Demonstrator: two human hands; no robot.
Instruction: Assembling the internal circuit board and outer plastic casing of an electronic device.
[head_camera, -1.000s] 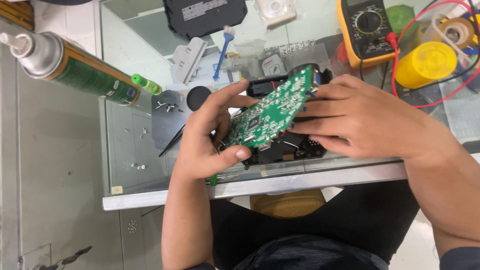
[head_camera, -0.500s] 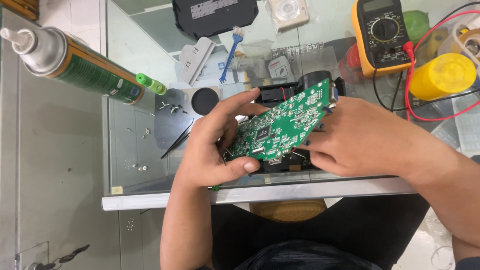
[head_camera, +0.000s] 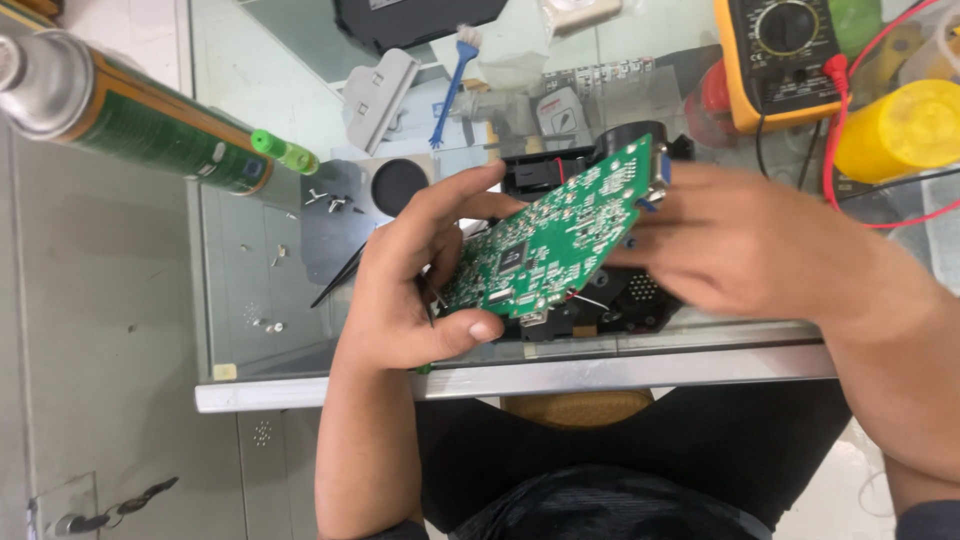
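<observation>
Head view, left to right: spray can (head_camera: 130, 125) lies at far left, nozzle end pointing right with a green cap (head_camera: 283, 152); loose screws (head_camera: 330, 202) sit on the glass worktop (head_camera: 520, 375) just past it; tweezers (head_camera: 338, 277) lie near the left hand (head_camera: 405, 300); a black round disc (head_camera: 398, 183) is above that hand; a grey bracket (head_camera: 378, 92) and a blue brush (head_camera: 452, 85) are further back.

Board (head_camera: 555, 240) is green, held up off the worktop between both hands; long axis runs diagonally, low-left to high-right; component side faces the camera; blue connector (head_camera: 657, 180) at the upper-right end. Left hand is clamped on the lower-left end, thumb under the bottom edge, fingers spread over the top edge. Right hand (head_camera: 760, 250) closes on the right edge from that side; it is blurred, so exact finger contact can't be read. Both hands are at the board; neither is clearly nearer.

Black housing (head_camera: 610, 300) sits on the worktop directly beneath the board, partly hidden by it.

Further right: yellow multimeter (head_camera: 785, 60) with red lead (head_camera: 850, 140); yellow tub (head_camera: 900, 130) at the far right.
</observation>
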